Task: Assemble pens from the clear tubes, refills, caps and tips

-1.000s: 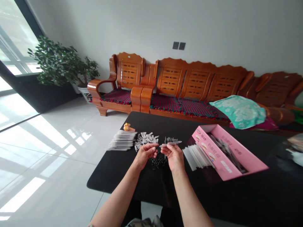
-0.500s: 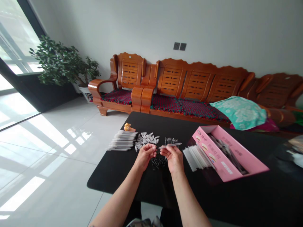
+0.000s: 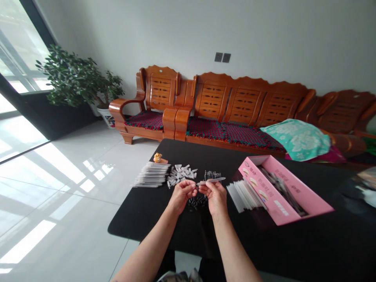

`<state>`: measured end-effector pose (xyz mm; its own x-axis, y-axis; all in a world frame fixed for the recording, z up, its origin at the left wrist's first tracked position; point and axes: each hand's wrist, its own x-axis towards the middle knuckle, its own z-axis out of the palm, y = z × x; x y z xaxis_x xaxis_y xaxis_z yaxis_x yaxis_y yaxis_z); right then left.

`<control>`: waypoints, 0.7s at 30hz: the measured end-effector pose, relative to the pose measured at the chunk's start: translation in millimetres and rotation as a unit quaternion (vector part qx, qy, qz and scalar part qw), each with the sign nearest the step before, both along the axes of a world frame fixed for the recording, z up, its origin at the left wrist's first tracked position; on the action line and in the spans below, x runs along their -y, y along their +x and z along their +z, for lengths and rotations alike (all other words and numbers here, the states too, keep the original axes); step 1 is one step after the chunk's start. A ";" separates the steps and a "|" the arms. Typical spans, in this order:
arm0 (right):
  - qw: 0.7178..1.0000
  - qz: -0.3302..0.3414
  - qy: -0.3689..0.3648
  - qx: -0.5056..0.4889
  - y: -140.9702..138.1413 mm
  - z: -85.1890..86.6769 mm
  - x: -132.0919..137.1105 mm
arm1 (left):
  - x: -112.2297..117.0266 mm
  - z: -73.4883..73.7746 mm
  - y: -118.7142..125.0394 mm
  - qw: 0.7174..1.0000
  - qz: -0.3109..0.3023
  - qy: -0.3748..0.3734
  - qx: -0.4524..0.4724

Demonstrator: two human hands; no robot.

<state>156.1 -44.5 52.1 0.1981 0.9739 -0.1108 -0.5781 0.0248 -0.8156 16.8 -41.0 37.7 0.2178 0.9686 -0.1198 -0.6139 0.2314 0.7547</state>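
My right hand pinches a pale, translucent pen barrel, held nearly level above the table with its narrower end toward the left. At that end are the closed fingertips of my left hand; a small dark bit shows there, too small to name. Under and between the hands lies a heap of small black pen parts. White pen caps are scattered beyond my left hand. Thin pen refills with metallic tips stand out behind the barrel.
Capped pens lie in a row at the table's left, near a small yellow figurine. To the right are empty barrels beside a pink box holding dark pens. A wooden sofa stands behind the black table.
My left hand has moved slightly right, bringing its fingertips up to the left end of the pen barrel. My right hand has stayed almost still.
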 end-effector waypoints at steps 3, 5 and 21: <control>1.000 -0.007 0.002 0.008 -1.2 1.1 0.5 | -0.4 -0.2 0.3 1.000 0.004 0.005 -0.003; 1.000 -0.012 0.003 0.016 -1.9 2.1 1.0 | -0.4 -0.1 0.5 1.000 0.009 0.011 -0.012; 0.999 -0.013 0.007 0.037 -3.2 2.3 0.6 | 1.1 4.4 5.1 0.994 0.049 0.039 -0.087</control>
<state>152.9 -45.0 54.4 0.2313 0.9695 -0.0814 -0.5158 0.0513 -0.8552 21.8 -42.1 42.0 0.1048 0.9919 -0.0713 -0.4891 0.1139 0.8647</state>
